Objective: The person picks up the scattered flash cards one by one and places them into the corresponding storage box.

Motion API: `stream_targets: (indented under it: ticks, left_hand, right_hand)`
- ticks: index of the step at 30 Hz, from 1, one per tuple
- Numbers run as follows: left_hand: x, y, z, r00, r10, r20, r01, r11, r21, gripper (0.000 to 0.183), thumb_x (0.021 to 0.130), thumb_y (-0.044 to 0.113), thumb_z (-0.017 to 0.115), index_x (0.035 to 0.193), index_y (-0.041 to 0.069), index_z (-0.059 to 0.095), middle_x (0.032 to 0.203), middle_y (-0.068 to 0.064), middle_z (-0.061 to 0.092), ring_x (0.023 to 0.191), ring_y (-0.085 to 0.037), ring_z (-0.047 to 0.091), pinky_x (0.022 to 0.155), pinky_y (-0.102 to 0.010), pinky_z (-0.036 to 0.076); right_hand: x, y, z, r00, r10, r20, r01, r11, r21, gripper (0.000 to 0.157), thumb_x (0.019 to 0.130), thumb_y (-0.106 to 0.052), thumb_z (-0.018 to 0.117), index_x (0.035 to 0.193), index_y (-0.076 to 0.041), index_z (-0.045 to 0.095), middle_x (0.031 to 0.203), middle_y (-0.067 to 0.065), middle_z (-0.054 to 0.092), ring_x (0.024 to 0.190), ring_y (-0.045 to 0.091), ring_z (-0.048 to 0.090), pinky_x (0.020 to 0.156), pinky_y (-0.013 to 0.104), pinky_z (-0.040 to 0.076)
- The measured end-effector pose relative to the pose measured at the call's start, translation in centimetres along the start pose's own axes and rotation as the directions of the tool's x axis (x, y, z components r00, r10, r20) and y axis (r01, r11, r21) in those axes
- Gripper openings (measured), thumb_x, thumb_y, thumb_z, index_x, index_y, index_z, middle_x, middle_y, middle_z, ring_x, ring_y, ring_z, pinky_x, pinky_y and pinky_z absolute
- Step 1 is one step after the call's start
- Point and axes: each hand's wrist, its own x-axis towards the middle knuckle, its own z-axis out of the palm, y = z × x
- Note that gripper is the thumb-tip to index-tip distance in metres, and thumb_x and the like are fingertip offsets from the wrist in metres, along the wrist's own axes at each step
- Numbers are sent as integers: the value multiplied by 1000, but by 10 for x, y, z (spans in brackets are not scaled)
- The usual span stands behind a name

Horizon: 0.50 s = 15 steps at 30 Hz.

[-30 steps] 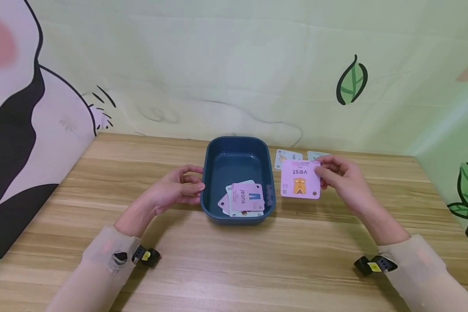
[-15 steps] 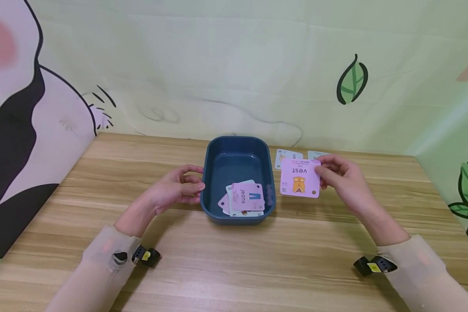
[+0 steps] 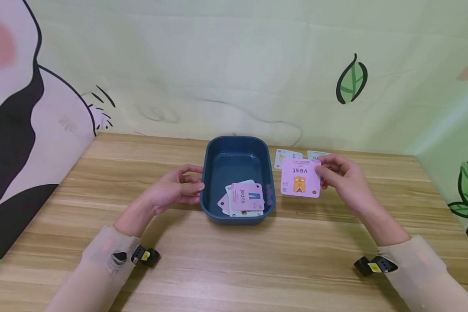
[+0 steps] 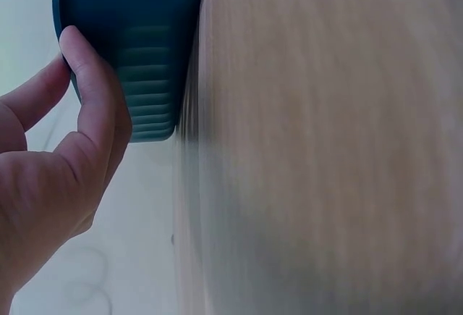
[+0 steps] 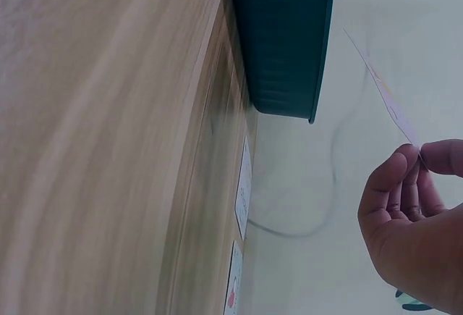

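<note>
My right hand (image 3: pixel 341 175) pinches a pink flashcard (image 3: pixel 300 177) by its corner, thumb on the printed face. The card reads "vest", upside down in the head view, with an orange vest drawn on it. It is held above the table, right of a dark blue plastic bin (image 3: pixel 239 151); the right wrist view shows the flashcard (image 5: pixel 391 105) nearly edge-on. My left hand (image 3: pixel 177 186) touches the bin's left side, its fingertips (image 4: pixel 76 43) right at the rim. Several cards lie at the bin's near end, a pink "jeans" card (image 3: pixel 247 197) on top.
Two pale blue cards, one with a partly covered word (image 3: pixel 282 158) and another card (image 3: pixel 316 154) behind my right hand, lie at the table's back edge. The wooden table (image 3: pixel 234 264) meets a printed cloth backdrop (image 3: pixel 218 65) behind.
Almost nothing differs; the vest card shifts very slightly in my right hand. My left hand and the bin stay in place.
</note>
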Motion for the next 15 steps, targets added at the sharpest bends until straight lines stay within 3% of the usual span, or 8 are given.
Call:
stream_targets:
  ticks: [15]
  left_hand:
    - [0, 0, -1, 1000, -1, -1, 1, 1000, 11, 54, 93, 1, 60, 141, 1, 33, 113, -24, 50, 82, -20, 63, 82, -41, 56]
  right_hand:
    - [0, -7, 8, 999, 14, 31, -14, 1000, -6, 34, 96, -20, 62, 119, 4, 55, 101, 15, 60, 76, 18, 60, 66, 25, 56]
